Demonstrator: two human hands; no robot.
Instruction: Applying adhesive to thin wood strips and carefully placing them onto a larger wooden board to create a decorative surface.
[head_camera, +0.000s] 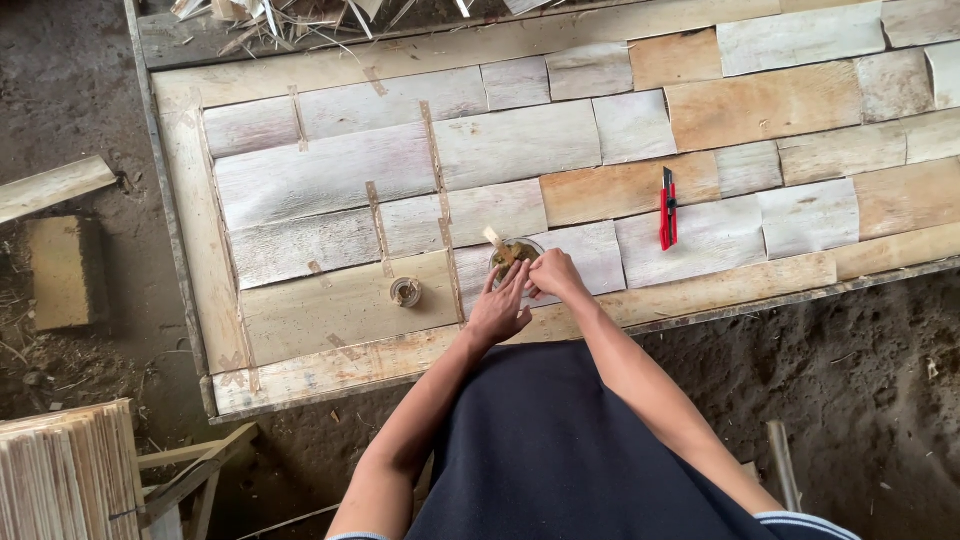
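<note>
Dark navy cloth (560, 450) over the person's lap fills the bottom of the view, with both bare forearms reaching forward from it to the near edge of a wooden board (300, 375) covered in flat, pale sheets of pieced veneer. On that near edge the left hand (500, 305) lies with its fingers stretched out and loose, the tips touching the rim of a small round container (512, 253) of brownish glue that stands on a whitish sheet. Beside it, the right hand (555, 275) has its fingers curled together in a pinch at the container's right rim; what they grip is too small to tell. A short pale stick (493, 238) leans out of the container on its far left side. To the left of the hands, a small roll of tape (405, 292) sits apart on a tan sheet. Farther out and to the right, a red utility knife (667, 208) lies lengthwise, well clear of both hands. Narrow strips of brown tape (433, 150) run across the seams of the sheets on the left half. Beyond the board's far edge lies a heap of pale wood scraps (290, 22), and a stack of thin sheets (65, 470) stands on the dirt floor at lower left.
</note>
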